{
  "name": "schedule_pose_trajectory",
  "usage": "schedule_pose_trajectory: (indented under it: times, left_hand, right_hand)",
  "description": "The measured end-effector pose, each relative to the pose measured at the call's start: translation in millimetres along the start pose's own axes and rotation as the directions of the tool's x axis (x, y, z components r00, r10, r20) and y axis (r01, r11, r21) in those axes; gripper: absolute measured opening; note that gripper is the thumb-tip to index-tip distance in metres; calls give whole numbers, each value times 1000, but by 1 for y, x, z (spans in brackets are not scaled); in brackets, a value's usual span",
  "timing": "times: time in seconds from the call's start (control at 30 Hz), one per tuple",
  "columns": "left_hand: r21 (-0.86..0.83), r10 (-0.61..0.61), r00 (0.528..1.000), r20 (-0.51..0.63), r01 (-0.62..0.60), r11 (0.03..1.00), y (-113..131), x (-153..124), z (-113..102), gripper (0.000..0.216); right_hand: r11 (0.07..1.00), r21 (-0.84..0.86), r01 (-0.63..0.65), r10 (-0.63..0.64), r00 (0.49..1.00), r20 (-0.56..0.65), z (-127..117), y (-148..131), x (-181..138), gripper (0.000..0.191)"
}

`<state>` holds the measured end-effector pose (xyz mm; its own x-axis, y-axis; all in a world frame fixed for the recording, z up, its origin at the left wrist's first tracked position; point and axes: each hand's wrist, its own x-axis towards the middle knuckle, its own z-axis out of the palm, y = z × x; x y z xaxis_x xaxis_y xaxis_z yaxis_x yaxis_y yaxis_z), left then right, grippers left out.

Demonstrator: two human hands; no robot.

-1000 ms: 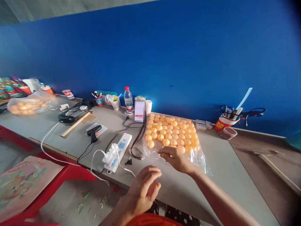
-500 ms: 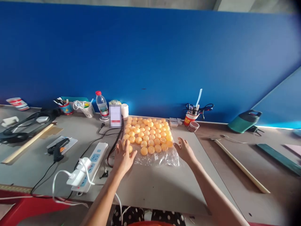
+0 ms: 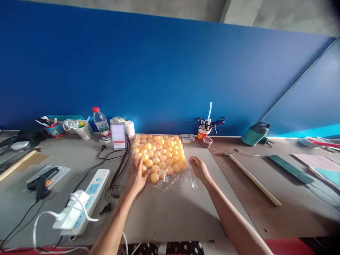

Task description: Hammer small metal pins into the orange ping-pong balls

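Observation:
A clear plastic bag point(image 3: 172, 179) full of orange balls point(image 3: 158, 152) lies flat in the middle of the grey table point(image 3: 170, 216). My left hand point(image 3: 137, 175) rests open against the bag's left side, fingers spread and touching the nearest balls. At the bag's right edge my right hand point(image 3: 198, 168) lies with its fingers stretched out on the plastic. Neither hand grips anything.
Left of the bag lie black cables point(image 3: 117, 170), a white power strip point(image 3: 86, 198) and a glue gun point(image 3: 42, 179). A water bottle point(image 3: 101, 124), cups of tools point(image 3: 203, 131) and a green jug point(image 3: 255, 133) line the blue wall. A wooden stick point(image 3: 253, 180) lies to the right.
The view swung right. My left hand rose from the near edge to the bag's left side; my right hand shifted from the bag's front to its right edge.

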<state>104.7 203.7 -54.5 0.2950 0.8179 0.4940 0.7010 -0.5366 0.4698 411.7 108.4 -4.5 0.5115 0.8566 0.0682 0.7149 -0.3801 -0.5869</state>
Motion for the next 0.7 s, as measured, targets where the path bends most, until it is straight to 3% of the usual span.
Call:
schedule_pose_trajectory:
  times: [0.1,0.2,0.23,0.27,0.3,0.37,0.5,0.6,0.7]
  left_hand:
    - [-2,26,999,-24,-26,1000,-2,-7,-5,65]
    - [12,21,1000,-19,-21,1000,0,-10,-6,66]
    - [20,13,1000,-23,-12,1000,1,-11,-6,66]
    - [29,6,1000,-28,-5,1000,2,-10,-6,66]
    - [38,1,999,-33,0,999,3,-10,-5,66]
    - [53,-3,999,-36,5,999,6,-9,-6,66]
    - [55,-8,999,-46,11,998,10,-7,-8,63]
    - [70,-20,997,-69,25,997,12,-9,-9,61]
    - [87,-16,997,-79,23,996,13,-11,-9,60]
  right_hand:
    - [994,-98,-54,47,996,-69,-39,28,7,36]
    - [956,-211,-204,167,969,-183,-89,72,10,41]
    - [917,-258,-303,241,939,-245,-104,89,11,45]
    - [811,-358,-464,371,879,-299,-118,106,11,49]
    - [711,-439,-550,476,835,-276,-128,120,10,52]
    - [679,-466,-567,536,817,-213,-138,142,8,44]
    - [791,-468,-394,417,907,-59,-117,144,-5,26]
    - [864,-441,-241,264,964,-9,-79,122,-19,25]
    - [908,-400,-121,146,989,31,-43,94,-34,24]
